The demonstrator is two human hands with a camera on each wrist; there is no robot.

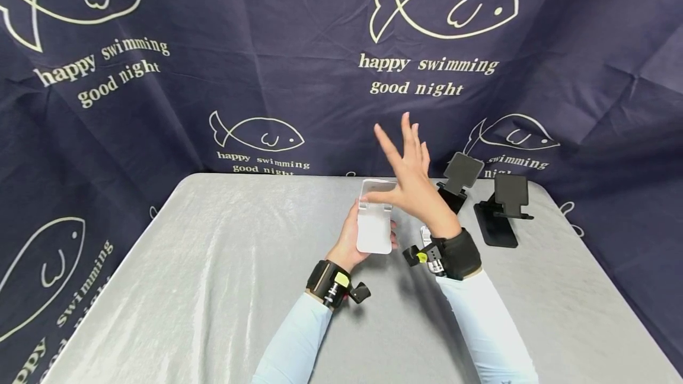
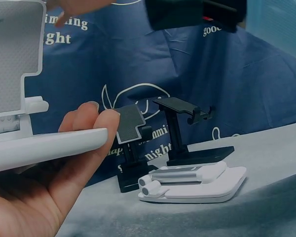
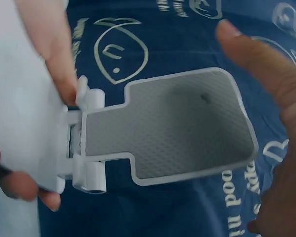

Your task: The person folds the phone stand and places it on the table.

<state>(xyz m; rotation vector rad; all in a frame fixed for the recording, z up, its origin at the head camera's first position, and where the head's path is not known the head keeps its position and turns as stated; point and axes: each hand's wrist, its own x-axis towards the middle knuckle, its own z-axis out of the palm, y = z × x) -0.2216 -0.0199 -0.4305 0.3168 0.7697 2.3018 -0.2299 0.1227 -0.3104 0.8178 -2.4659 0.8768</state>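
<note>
My left hand [image 1: 349, 240] holds a white phone stand [image 1: 374, 233] by its base, with fingers curled around the edge. In the right wrist view the stand's phone plate [image 3: 187, 128], faced with a grey textured pad, is swung out from the base at a hinge. My right hand [image 1: 413, 185] is spread wide beside that plate, its fingers straight and its thumb overlapping the stand in the head view. Seen from the right wrist, a gap shows between the plate's far end and the right hand's digits.
A second white phone stand [image 2: 197, 186] lies folded on the table, mostly hidden behind my right wrist in the head view. Two black phone stands [image 1: 463, 172] [image 1: 511, 194] stand at the table's back right. A dark blue fish-print curtain [image 1: 331, 76] hangs behind the grey table cover [image 1: 213, 289].
</note>
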